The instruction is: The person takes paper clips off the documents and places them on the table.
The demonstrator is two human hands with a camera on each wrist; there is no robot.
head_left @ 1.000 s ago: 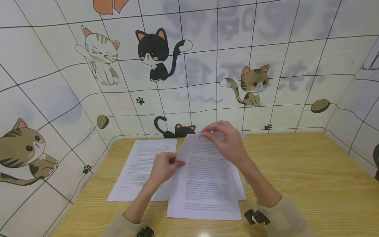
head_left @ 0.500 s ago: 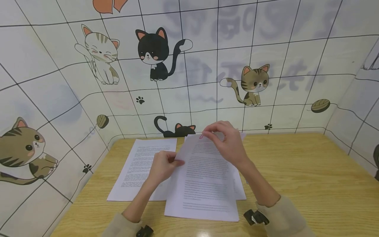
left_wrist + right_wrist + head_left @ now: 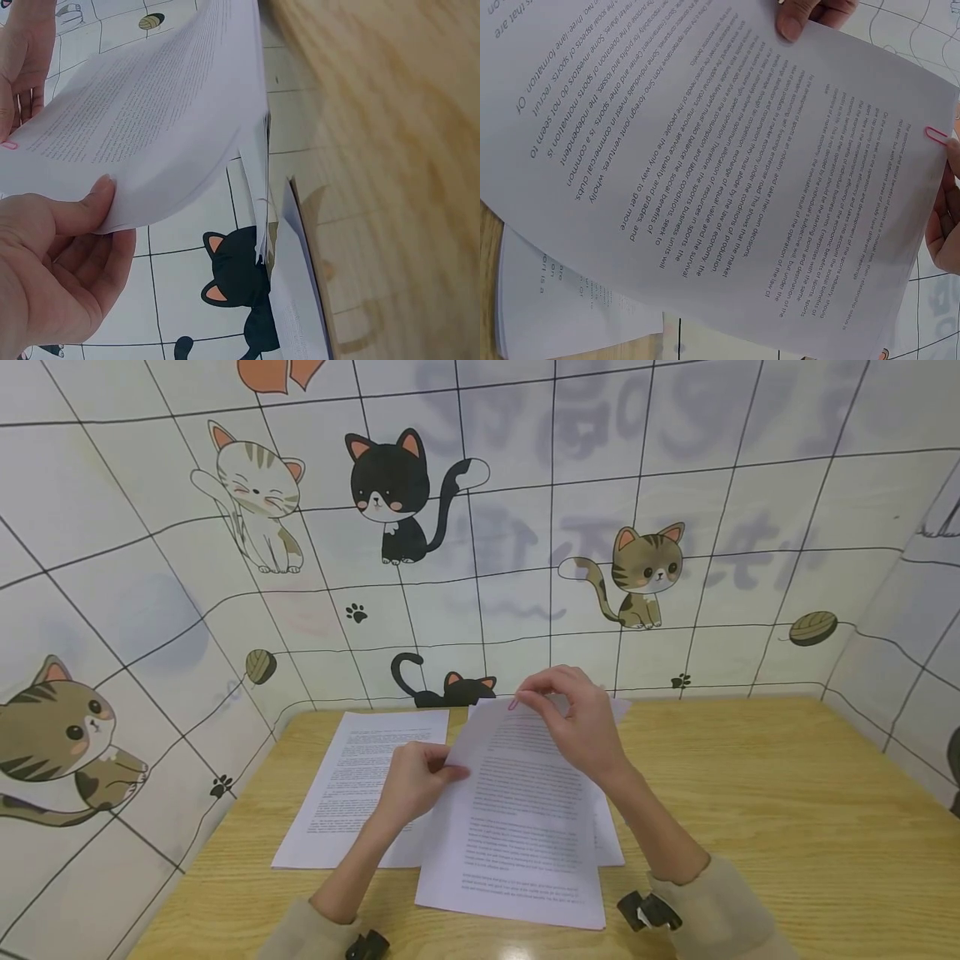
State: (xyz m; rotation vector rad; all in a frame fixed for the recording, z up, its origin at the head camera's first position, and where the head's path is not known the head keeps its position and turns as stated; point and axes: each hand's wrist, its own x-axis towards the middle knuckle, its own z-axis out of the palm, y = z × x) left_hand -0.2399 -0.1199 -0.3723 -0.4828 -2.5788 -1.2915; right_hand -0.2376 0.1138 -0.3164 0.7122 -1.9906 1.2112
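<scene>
A printed stack of paper sheets is raised at a slant above the table. My left hand pinches its left edge between thumb and fingers, and the left wrist view shows the sheets curving away from that thumb. At the top edge sits a pink paper clip, with part of its loop lying over the printed side. My right hand pinches the clip's outer end, thumb in front and fingers behind the paper. The fingers behind the sheets are partly hidden.
Another printed stack lies flat on the wooden table at the left. More paper lies beneath the raised sheets. Behind the table stands a wall covered with cartoon cats.
The lower end of the held sheets has swung slightly left. The clip and the top edge have shifted a little to the right. Both hands keep nearly the same place and grip.
</scene>
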